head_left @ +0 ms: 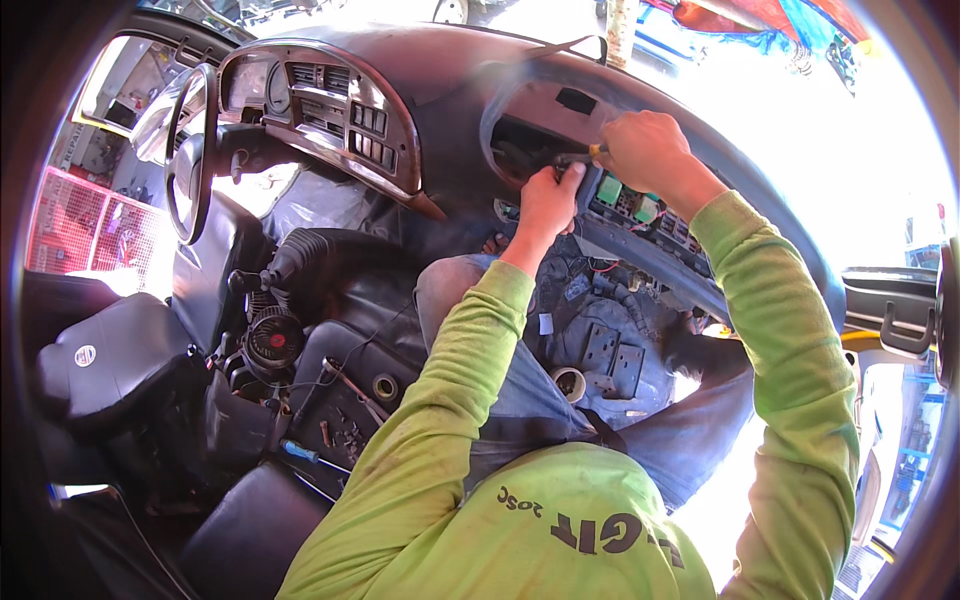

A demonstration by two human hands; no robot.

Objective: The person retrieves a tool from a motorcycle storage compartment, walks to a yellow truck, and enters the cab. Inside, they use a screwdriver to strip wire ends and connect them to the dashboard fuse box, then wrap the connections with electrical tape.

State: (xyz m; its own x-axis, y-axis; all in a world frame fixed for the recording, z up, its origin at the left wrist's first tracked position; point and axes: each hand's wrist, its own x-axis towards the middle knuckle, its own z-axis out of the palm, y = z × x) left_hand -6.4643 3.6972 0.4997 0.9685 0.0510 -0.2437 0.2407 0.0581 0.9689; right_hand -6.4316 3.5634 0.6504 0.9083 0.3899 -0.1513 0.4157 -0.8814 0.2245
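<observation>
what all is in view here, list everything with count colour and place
yellow-handled tool: one, yellow and dark, in right hand
dark block: one, dark grey, beside left thumb
green blocks: at least two, green, in open dash section
dashboard: one, dark, across top
steering wheel: one, black, upper left
small fan: one, black with red centre, left of middle
screwdriver: one, blue handle, lower left
loose small parts: several, dark, near screwdriver
seats: at least two, black, left
red mesh: one, far left, outside
jeans: one pair, blue, lower middle
sleeves: two, lime green, from below
left hand: one, bare, at dash opening
right hand: one, bare, right of left hand
</observation>
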